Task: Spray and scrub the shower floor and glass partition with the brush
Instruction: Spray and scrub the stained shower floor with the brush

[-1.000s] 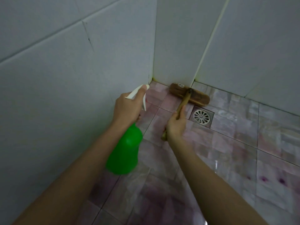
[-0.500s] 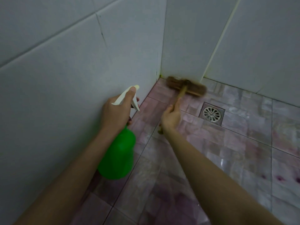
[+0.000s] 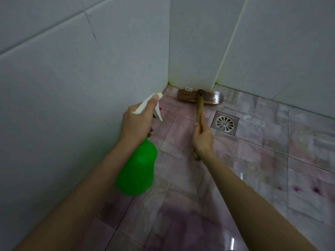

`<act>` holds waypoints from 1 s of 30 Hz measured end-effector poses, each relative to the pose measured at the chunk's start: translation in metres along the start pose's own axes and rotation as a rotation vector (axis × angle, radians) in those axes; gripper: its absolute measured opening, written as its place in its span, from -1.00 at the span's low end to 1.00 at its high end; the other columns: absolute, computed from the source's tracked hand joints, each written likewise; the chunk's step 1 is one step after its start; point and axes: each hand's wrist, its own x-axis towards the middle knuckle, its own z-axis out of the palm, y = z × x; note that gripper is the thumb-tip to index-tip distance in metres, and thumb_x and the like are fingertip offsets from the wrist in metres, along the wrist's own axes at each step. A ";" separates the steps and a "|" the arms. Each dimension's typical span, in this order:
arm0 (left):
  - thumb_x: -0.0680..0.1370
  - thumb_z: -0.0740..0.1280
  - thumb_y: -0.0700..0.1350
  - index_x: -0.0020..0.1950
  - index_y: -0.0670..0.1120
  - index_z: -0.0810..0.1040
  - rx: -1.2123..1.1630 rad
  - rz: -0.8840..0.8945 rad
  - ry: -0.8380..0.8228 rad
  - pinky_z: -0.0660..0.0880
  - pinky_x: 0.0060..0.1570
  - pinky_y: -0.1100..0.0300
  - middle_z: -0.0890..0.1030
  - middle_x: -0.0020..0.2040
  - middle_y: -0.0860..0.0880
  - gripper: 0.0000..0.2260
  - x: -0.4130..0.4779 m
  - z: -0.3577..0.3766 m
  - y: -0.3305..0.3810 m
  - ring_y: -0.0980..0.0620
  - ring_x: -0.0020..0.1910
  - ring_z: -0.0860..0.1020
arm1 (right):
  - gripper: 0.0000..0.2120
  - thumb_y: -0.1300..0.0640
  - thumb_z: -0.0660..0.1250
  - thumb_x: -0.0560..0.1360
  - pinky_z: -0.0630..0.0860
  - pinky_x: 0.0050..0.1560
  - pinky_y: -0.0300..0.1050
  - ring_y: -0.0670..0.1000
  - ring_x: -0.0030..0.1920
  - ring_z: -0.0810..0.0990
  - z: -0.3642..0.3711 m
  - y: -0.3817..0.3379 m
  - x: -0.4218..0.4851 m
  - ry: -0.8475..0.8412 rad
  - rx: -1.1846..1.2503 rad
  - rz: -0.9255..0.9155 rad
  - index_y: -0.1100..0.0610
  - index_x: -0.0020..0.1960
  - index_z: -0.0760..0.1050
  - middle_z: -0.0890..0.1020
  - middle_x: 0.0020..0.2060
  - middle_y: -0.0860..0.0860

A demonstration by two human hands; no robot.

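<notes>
My left hand (image 3: 136, 125) grips the white trigger head of a green spray bottle (image 3: 138, 169), held above the floor close to the left wall, nozzle toward the corner. My right hand (image 3: 203, 137) is closed round the wooden handle of a brown scrubbing brush (image 3: 200, 98). The brush head lies flat on the pink tiled shower floor (image 3: 262, 156), pressed against the foot of the back wall in the corner. No glass partition is in view.
White tiled walls (image 3: 72, 78) close off the left and back sides. A round metal drain (image 3: 225, 122) in a square frame sits just right of the brush handle. Wet floor tiles stretch to the right and toward me.
The brush head has slid from near the drain back to the foot of the back wall. My left hand has kept the bottle in much the same spot.
</notes>
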 end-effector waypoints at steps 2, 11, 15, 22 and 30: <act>0.40 0.26 0.36 -0.05 0.05 0.71 -0.019 -0.006 -0.018 0.44 -0.43 0.17 0.69 -0.02 -0.29 -0.55 -0.002 0.006 0.000 0.04 -0.60 0.44 | -0.53 0.13 0.06 0.64 0.43 -0.44 -0.12 0.00 -0.51 0.42 -0.041 0.012 -0.016 0.023 0.013 0.076 -0.11 0.52 0.13 0.54 -0.34 0.15; 0.30 0.26 0.42 0.24 -0.02 0.64 0.034 -0.014 -0.108 0.33 -0.57 0.31 0.71 0.07 -0.15 -0.30 -0.018 0.046 -0.001 0.14 -0.67 0.38 | -0.55 0.05 -0.01 0.64 0.38 -0.53 -0.16 0.10 -0.44 0.48 -0.122 -0.002 0.037 -0.053 -0.427 0.052 -0.17 0.52 0.12 0.58 -0.21 0.17; 0.55 0.30 0.23 0.02 0.15 0.66 0.008 -0.006 -0.169 0.36 -0.55 0.36 0.64 -0.09 -0.03 -0.77 -0.019 0.062 0.004 0.21 -0.64 0.40 | -0.58 0.00 -0.02 0.65 0.40 -0.57 -0.16 0.08 -0.42 0.52 -0.159 0.014 -0.025 -0.155 -0.501 0.102 -0.20 0.50 0.12 0.54 -0.27 0.06; 0.34 0.21 0.43 -0.01 0.17 0.64 0.048 0.031 -0.181 0.41 -0.29 0.12 0.73 -0.05 -0.04 -0.53 -0.015 0.083 0.012 0.16 -0.66 0.37 | -0.60 -0.05 -0.10 0.65 0.28 -0.66 -0.32 0.00 -0.51 0.34 -0.156 -0.030 0.075 -0.084 -0.428 0.165 -0.30 0.47 0.11 0.42 -0.29 0.14; 0.62 0.26 0.18 -0.15 0.17 0.61 0.043 0.073 -0.257 0.37 -0.55 0.34 0.66 -0.05 -0.12 -0.78 0.007 0.106 0.026 0.20 -0.63 0.37 | -0.56 0.04 -0.08 0.66 0.39 -0.57 -0.20 0.06 -0.49 0.43 -0.158 -0.011 0.034 -0.132 -0.391 0.224 -0.38 0.44 0.06 0.54 -0.29 0.16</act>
